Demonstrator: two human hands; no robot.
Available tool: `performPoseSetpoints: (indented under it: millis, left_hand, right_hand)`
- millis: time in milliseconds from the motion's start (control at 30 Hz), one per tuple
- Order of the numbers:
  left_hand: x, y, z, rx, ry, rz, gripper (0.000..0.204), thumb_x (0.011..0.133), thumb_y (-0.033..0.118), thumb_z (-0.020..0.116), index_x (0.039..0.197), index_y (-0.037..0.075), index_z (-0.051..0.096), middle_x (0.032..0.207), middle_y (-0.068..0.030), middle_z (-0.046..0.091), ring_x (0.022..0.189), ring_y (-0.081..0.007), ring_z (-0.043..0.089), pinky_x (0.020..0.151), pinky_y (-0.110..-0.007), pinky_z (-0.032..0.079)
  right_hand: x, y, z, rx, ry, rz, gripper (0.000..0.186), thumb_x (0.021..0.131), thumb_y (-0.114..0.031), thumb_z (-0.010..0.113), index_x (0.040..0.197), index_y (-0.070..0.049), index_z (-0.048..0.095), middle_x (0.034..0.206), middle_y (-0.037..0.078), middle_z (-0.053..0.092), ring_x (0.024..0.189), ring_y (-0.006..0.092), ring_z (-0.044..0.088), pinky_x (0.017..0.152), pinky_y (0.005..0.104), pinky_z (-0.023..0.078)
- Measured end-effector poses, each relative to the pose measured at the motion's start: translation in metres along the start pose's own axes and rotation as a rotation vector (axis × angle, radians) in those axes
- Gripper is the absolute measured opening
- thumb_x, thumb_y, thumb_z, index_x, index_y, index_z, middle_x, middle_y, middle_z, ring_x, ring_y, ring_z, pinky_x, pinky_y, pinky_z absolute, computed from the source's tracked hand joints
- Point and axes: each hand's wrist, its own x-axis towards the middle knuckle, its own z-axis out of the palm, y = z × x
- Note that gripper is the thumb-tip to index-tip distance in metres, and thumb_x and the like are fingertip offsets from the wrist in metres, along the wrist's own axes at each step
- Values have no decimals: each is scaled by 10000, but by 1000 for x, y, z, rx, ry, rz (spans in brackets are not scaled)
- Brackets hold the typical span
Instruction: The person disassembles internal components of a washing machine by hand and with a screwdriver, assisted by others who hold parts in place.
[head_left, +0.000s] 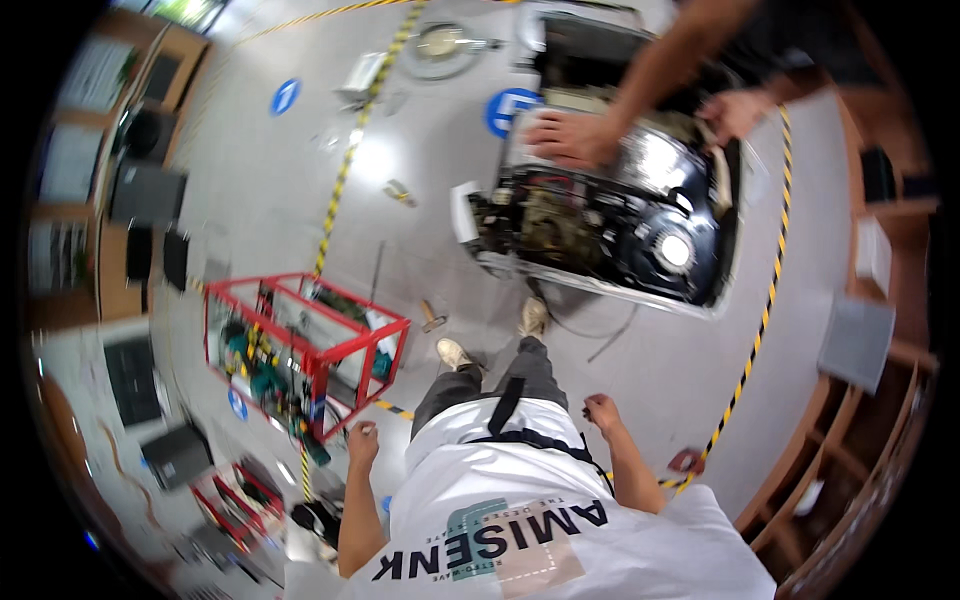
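Note:
My left hand [363,440] hangs at my left side, fingers curled in, near a red metal frame rack [340,352] loaded with green and yellow power tools [262,372]. On my other side my right hand [602,412] is raised a little, its fingers also curled; neither hand shows anything held. Ahead to the right lies an opened machine [640,215] with a pale casing, dark inner parts and a round white piece. Another person's hand [575,138] presses on its metal panel, and that person's second hand [735,112] is at its far right side.
A hammer [432,316] lies on the floor by my left shoe [455,353]. Farther off are a small yellowish item [400,192] and a round grey part [440,50]. A cable [600,335] trails from the machine. Desks [120,190] line the left, wooden shelves [845,450] the right.

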Motion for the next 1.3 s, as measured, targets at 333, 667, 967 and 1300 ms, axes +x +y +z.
performPoseSetpoints:
  millis: [333, 667, 967, 1300]
  left_hand:
    - [-36, -46, 34, -209, -11, -291, 274, 803, 277, 627, 903, 28, 683, 670, -143, 660, 624, -259, 660, 650, -355, 516]
    - [-13, -171, 46, -404, 109, -323, 314, 831, 264, 599, 955, -19, 657, 694, -124, 663, 638, -197, 653, 623, -327, 500]
    - [5, -238, 21, -1338, 189, -876, 412, 899, 364, 518, 1144, 35, 553, 922, -132, 646, 427, -101, 363, 410, -278, 321]
    - [27, -244, -32, -1836, -232, -448, 522, 838, 567, 598, 1046, 89, 601, 733, -103, 639, 395, -68, 323, 395, -208, 246]
  right_hand:
    - [12, -52, 7, -101, -12, -22, 217, 878, -152, 572, 1019, 12, 586, 779, 121, 637, 625, 177, 608, 543, 289, 503]
    - [-40, -128, 111, -404, -34, -132, 269, 887, -202, 585, 1077, -12, 597, 768, 47, 609, 622, 103, 549, 541, 241, 454]
    - [-22, -126, 108, -670, -34, -266, 320, 889, -215, 593, 1081, 41, 595, 944, 129, 654, 814, 179, 616, 722, 289, 485]
    - [-103, -192, 149, -699, 24, -178, 247, 899, -233, 594, 1061, -47, 588, 812, 80, 638, 654, 156, 612, 570, 274, 488]
